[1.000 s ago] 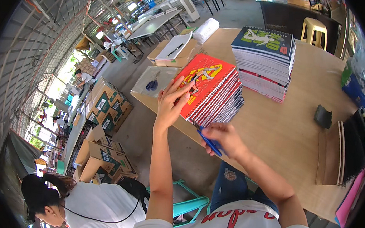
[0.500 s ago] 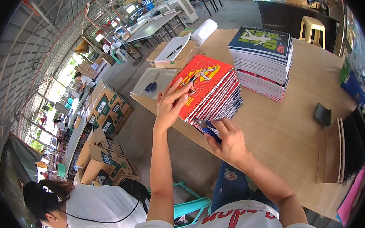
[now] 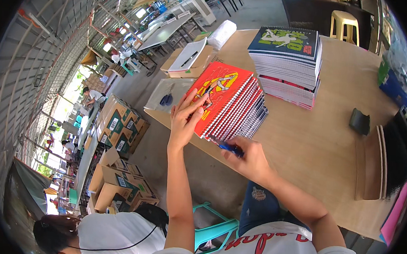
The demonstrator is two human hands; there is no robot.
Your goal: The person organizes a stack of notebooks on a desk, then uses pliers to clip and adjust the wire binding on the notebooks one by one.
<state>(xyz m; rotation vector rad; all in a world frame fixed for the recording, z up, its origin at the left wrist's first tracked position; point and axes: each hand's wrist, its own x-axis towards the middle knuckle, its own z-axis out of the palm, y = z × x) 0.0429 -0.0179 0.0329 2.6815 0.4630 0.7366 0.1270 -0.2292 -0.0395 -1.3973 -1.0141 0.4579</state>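
A stack of spiral-bound notebooks [image 3: 226,93] with a red, illustrated top cover stands at the near left part of the table. My left hand [image 3: 186,118] rests on the top cover along its left side, fingers spread. In my right hand [image 3: 248,157] is a pair of blue-handled pliers [image 3: 231,148], fingers wrapped round the handles. The dark tip of the pliers is at the near corner of the stack, by the ends of the wire spirals. Whether the jaws grip a wire is too small to tell. Spirals line the stack's right side.
A taller notebook stack [image 3: 287,53] with a dark cover stands behind to the right. Dark-handled scissors [image 3: 166,99] lie on clear plastic at the left. A black block [image 3: 360,121] and a brown organizer [image 3: 368,169] are at right. Beside me sits a person [image 3: 113,231] in white.
The whole view has shifted slightly. My right hand has turned a little, and the pliers' tip is closer to the stack's near corner. My left hand stays on the red cover.
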